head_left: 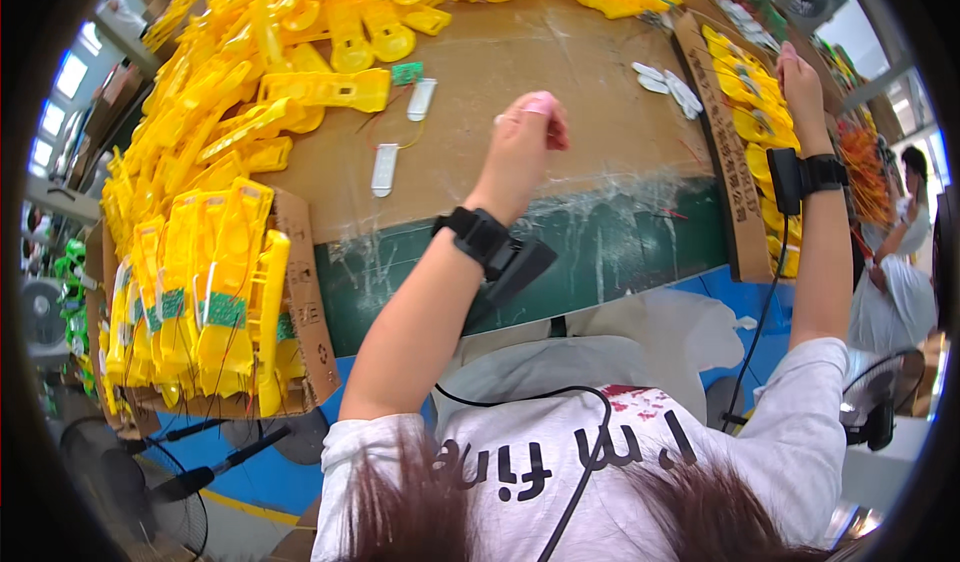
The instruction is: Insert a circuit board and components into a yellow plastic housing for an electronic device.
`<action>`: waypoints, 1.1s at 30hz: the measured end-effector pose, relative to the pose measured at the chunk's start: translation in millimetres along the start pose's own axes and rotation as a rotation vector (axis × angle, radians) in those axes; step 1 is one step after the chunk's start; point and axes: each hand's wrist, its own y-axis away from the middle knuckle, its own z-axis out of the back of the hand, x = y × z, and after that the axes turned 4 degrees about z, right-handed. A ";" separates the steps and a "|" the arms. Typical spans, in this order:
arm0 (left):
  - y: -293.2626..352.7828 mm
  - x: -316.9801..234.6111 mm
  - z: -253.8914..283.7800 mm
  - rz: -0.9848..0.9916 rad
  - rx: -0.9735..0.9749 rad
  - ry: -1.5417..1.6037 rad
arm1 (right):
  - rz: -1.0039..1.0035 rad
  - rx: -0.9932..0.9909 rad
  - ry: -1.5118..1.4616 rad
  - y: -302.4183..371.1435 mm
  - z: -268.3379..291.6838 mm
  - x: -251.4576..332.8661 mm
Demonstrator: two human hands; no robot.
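Above the cardboard-covered table, my left hand (525, 147) is raised with its fingers curled in. What they hold, if anything, is hidden. My right hand (803, 87) reaches out at the far right, over the edge of a long cardboard box (735, 177) of yellow plastic parts (740, 87). Its fingers are bent together, and I cannot see anything in them. Between the left hand and a heap of yellow plastic parts (225, 97) lie two white strips (421, 100) with thin wires and a small green circuit board (407, 73).
Several white pieces (667, 87) lie near the right-hand box. At the left, a cardboard box (310, 307) holds yellow parts with green boards and wires. Fans (180, 482) stand at the lower left and right. A person (908, 217) is at the far right. A black cable (765, 332) hangs from my right wrist.
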 end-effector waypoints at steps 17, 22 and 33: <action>-10.6 12.3 -4.5 0.325 -0.090 0.054 | 1.098 0.618 -0.232 78.0 -216.2 341.1; -11.2 22.1 -2.9 0.188 -0.004 0.059 | 1.068 0.623 -0.198 76.0 -221.3 341.0; -16.6 -3.8 3.5 -0.066 -0.188 0.483 | 0.399 0.774 -0.745 71.7 -110.3 210.5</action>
